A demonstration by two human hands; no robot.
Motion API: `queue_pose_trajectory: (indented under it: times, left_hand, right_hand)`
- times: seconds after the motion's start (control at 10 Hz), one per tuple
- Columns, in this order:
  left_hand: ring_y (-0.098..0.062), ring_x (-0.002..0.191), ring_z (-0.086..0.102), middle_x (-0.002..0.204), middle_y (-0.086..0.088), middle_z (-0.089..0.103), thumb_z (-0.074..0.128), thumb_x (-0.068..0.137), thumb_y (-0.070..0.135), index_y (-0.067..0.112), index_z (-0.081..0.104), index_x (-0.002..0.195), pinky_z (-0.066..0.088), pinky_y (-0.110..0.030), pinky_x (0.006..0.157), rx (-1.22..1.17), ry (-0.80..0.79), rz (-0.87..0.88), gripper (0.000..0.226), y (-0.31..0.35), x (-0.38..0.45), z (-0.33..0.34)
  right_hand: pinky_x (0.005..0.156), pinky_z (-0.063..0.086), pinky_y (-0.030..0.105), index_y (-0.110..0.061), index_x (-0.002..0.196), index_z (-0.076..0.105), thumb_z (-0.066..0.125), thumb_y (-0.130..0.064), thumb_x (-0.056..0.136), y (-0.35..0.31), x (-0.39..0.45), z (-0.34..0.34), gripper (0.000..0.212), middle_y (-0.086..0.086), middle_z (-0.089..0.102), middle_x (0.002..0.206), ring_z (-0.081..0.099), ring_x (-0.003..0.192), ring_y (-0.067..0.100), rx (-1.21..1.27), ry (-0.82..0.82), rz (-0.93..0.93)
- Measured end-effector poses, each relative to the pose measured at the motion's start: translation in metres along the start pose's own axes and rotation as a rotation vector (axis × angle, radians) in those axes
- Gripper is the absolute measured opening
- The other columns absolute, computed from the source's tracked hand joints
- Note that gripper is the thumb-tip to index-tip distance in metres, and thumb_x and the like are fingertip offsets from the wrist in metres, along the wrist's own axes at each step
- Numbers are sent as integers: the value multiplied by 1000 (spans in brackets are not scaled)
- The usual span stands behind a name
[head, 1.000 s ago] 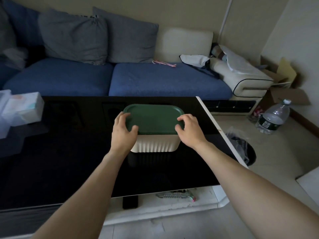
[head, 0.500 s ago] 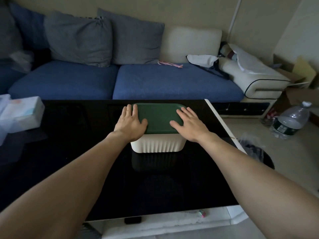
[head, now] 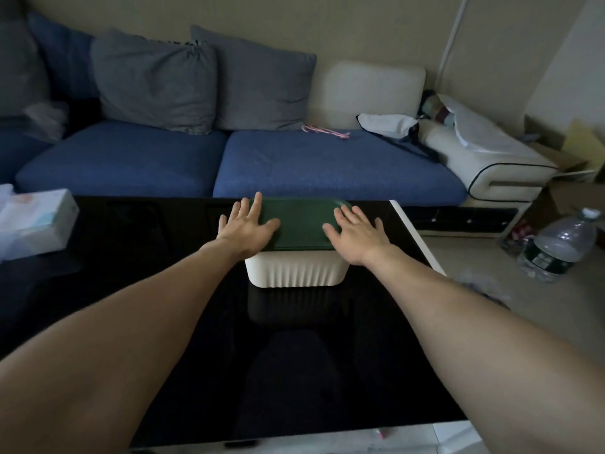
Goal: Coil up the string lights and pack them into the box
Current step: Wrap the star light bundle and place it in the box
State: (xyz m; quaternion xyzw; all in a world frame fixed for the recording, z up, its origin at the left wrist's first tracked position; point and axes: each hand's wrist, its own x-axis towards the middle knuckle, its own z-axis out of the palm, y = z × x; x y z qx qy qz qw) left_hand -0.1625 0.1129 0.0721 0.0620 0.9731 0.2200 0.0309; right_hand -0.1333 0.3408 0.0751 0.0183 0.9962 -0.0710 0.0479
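Observation:
A white ribbed box [head: 296, 270] stands on the black glossy table [head: 163, 322], near its far edge, closed by a dark green lid [head: 301, 224]. My left hand [head: 248, 227] lies flat on the lid's left end with fingers spread. My right hand [head: 355, 232] lies flat on the lid's right end, fingers straight. No string lights show; the lid hides the inside of the box.
A tissue box [head: 34, 222] sits at the table's left edge. Behind the table is a blue sofa [head: 294, 165] with grey cushions and a pink cord [head: 325, 132]. A large water bottle [head: 559, 245] stands on the floor to the right.
Both hands went from gripping the lid's edges with curled fingers to lying flat on top of it with fingers straight. The camera has moved forward and tilted.

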Motion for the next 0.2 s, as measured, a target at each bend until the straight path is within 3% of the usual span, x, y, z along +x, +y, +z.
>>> queue_pose_trajectory:
  times: [0.1,0.2]
  left_hand:
    - [-20,151,-15,165,-4,-9,31,99,48,25,-7,157,-10,-51,120,-96,64,-43,73,2,-15,-12]
    - [-27,145,24,156,-9,28,47,95,27,11,29,149,21,-46,117,-255,411,61,59,20,-54,-25]
  right_hand:
    - [124,11,52,-11,159,20,17,-51,107,-11,-24,12,67,5,13,169,6,156,25,100,259,44]
    - [119,28,49,-5,147,43,40,-39,106,-20,-65,21,53,13,33,160,28,148,30,295,537,21]
